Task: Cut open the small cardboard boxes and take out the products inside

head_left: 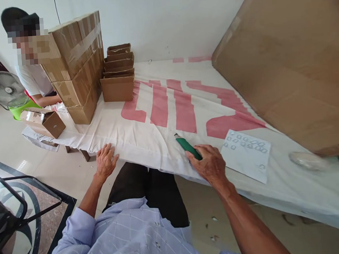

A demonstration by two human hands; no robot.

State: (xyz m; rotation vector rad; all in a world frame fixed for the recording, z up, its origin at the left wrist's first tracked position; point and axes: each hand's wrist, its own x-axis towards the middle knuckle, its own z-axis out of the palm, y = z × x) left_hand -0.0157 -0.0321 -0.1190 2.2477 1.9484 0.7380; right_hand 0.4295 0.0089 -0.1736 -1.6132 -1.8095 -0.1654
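My right hand (208, 163) is wrapped round a green utility knife (187, 147), its tip pointing up and left over the table's white cloth (135, 135). Beside that hand lies a white sheet (244, 164) with rows of small drawn or stuck-on outlines. My left hand (105, 162) rests on the cloth at the table's front edge, fingers stretched out and holding nothing. Large red printed shapes (185, 110) mark the cloth beyond both hands.
Taped cardboard boxes (80, 67) are stacked at left, with several open cartons (118, 88) beside them. A big cardboard box (296, 68) fills the right side. Another person (34, 78) sits behind the stack, near a fan (7, 90) and an open small box (46, 124). A chair (24, 203) stands lower left.
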